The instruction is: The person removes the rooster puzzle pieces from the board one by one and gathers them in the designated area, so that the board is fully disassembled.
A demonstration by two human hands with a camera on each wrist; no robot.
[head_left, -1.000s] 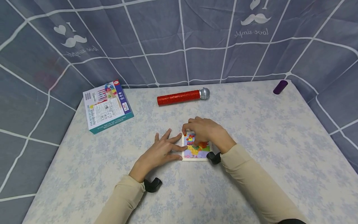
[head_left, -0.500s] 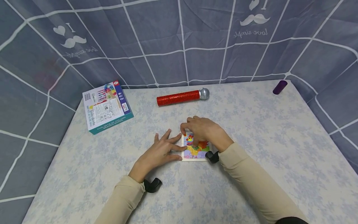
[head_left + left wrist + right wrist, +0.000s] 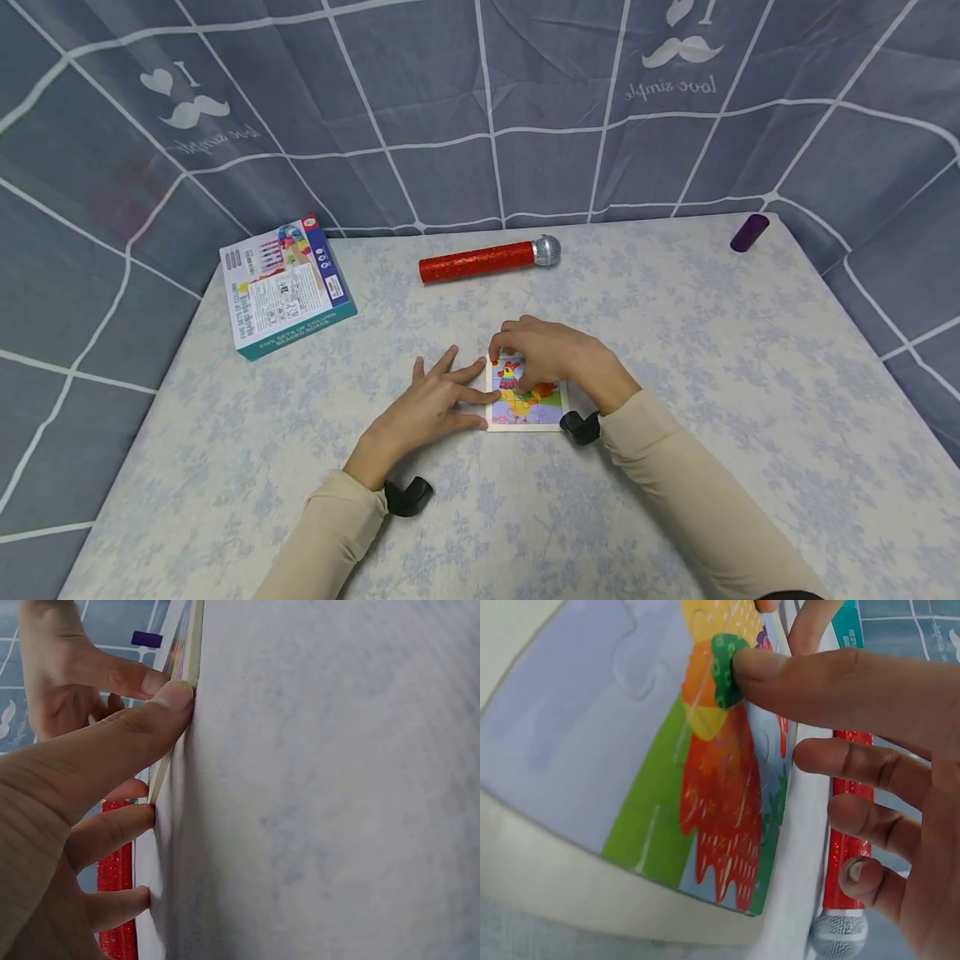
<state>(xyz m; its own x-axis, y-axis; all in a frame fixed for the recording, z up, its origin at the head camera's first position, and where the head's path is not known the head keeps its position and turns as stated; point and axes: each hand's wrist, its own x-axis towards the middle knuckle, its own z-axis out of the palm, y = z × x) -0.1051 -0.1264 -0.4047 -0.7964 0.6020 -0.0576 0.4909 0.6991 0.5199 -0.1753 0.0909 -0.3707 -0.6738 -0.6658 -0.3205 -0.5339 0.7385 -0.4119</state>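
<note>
A small square jigsaw puzzle (image 3: 527, 412) with a colourful rooster picture and a pale frame lies on the table. My left hand (image 3: 427, 406) is spread flat to its left, with thumb and fingertips along the frame's left edge and one fingertip over the picture. From the far side, my right hand (image 3: 547, 350) reaches over the puzzle with bent fingers. Its thumb (image 3: 761, 664) presses on the rooster's green wing in the right wrist view, while its index finger curls down at the far left corner. The other right fingers curve beyond the far edge.
A red glittery toy microphone (image 3: 480, 262) with a silver head lies behind the puzzle. The bead-toy box (image 3: 285, 287) sits at the back left, and a dark purple cylinder (image 3: 750, 232) at the back right. A grey checked curtain (image 3: 442, 92) hangs round the table (image 3: 510, 517).
My right hand and wrist have shifted very slightly to the right and nearer, with the thumb still on the picture. My left hand and the puzzle stay in place.
</note>
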